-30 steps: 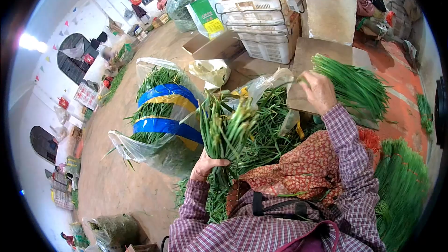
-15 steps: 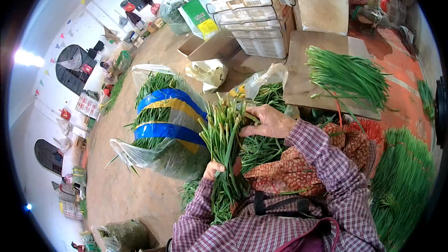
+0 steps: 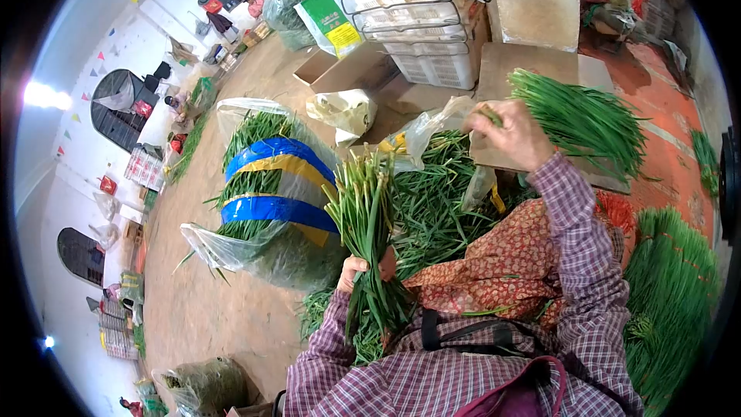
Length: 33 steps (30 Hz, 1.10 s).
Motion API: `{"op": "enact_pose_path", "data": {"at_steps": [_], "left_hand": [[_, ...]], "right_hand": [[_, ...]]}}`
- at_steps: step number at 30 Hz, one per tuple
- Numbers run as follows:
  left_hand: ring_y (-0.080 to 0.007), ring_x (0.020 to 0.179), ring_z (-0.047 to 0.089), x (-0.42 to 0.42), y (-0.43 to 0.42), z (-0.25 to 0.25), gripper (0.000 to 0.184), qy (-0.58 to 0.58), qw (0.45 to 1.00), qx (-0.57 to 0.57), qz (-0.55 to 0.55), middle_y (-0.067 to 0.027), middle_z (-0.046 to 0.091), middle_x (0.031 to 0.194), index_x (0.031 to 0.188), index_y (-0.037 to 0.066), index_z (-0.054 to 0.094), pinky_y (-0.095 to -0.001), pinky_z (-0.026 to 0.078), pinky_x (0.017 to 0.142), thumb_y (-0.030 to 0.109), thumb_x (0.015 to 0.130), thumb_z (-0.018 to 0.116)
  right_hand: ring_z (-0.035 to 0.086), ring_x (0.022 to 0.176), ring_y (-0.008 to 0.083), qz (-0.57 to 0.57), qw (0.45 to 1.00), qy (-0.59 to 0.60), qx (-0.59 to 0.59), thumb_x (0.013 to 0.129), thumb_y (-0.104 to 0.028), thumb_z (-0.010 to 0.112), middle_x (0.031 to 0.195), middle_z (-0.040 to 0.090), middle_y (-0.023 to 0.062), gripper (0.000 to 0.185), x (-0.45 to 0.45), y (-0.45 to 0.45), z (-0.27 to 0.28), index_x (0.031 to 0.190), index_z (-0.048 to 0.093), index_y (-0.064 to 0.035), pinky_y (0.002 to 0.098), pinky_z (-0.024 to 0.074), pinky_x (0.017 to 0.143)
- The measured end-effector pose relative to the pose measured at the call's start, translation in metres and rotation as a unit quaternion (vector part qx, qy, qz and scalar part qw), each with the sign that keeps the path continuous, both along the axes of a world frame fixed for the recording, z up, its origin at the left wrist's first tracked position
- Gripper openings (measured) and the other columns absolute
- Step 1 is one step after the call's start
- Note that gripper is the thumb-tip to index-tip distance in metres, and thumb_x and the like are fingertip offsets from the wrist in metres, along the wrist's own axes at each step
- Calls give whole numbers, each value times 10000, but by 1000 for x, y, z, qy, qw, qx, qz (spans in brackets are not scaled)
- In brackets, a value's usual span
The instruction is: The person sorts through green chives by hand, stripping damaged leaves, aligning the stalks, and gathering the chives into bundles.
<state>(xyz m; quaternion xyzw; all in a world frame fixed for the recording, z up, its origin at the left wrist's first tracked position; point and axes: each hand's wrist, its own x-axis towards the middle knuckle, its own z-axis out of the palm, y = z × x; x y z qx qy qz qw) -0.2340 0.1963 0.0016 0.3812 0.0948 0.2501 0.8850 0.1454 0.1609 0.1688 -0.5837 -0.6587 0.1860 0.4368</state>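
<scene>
A thick bunch of green chives [image 3: 364,212] stands upright before my lap, pale cut ends up and leaves down. My left hand [image 3: 354,272] is closed round its middle. My right hand [image 3: 515,137] is raised to the right, near the board's edge, with fingers pinched on what looks like a short chive stalk [image 3: 491,115]. Loose chive leaves [image 3: 444,212] fill an open clear bag between my hands. A neat bundle of chives [image 3: 579,116] lies on the wooden board [image 3: 494,81] beyond my right hand.
To the left stands a plastic sack of greens with blue and yellow bands [image 3: 282,185]. White crates [image 3: 432,62] and a cardboard box [image 3: 340,69] are ahead. A large heap of chives [image 3: 670,309] lies at my right. A patterned cloth [image 3: 502,262] covers my lap.
My right hand has moved from the top of the bunch up and right, toward the board, with a stalk in its fingers. My left hand keeps its grip on the bunch.
</scene>
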Motion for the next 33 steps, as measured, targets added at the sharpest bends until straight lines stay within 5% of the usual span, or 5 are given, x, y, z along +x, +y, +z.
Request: {"op": "enact_pose_path", "data": {"at_steps": [2, 4, 12, 19, 33], "left_hand": [[-191, 568, 473, 12, -3, 16, 348, 8, 1000, 13, 7, -73, 524, 666, 829, 10, 608, -327, 350, 535, 316, 672, 661], [-143, 574, 499, 18, -1, 16, 491, -63, 997, 10, -47, -20, 508, 717, 1169, 36, 500, -303, 383, 551, 260, 759, 650], [-153, 574, 476, 36, -15, 29, 509, -41, 999, -16, -11, -35, 511, 743, 1156, 49, 498, -290, 370, 547, 249, 721, 671], [-170, 595, 515, 33, -11, 36, 512, 71, 996, 17, -50, -81, 552, 703, 908, -29, 591, -276, 394, 519, 375, 616, 710], [-174, 569, 529, 35, -19, 37, 580, 47, 998, -29, -34, -124, 584, 761, 1025, -100, 556, -285, 414, 498, 311, 639, 691]], "right_hand": [[673, 715, 151, 6, 1000, -25, 3, 892, -245, 599, 842, 707, 89, 204, 0, 1, -11, 917, 704, -72, 337, 563, 688], [670, 804, 188, 52, 993, -60, 82, 846, -321, 661, 946, 693, 154, 302, -30, -11, -13, 981, 681, -52, 344, 554, 745], [649, 652, 292, 58, 996, 35, 65, 731, -342, 779, 723, 631, 165, 538, -123, -13, -44, 1016, 506, 23, 370, 522, 590], [655, 716, 242, 11, 990, 89, 106, 744, -237, 774, 800, 647, 159, 443, -123, -16, -39, 1025, 541, 14, 328, 515, 621], [634, 722, 330, -4, 984, 94, 148, 793, -86, 662, 790, 615, 164, 209, -119, -14, -36, 891, 509, 18, 392, 506, 654]]}}
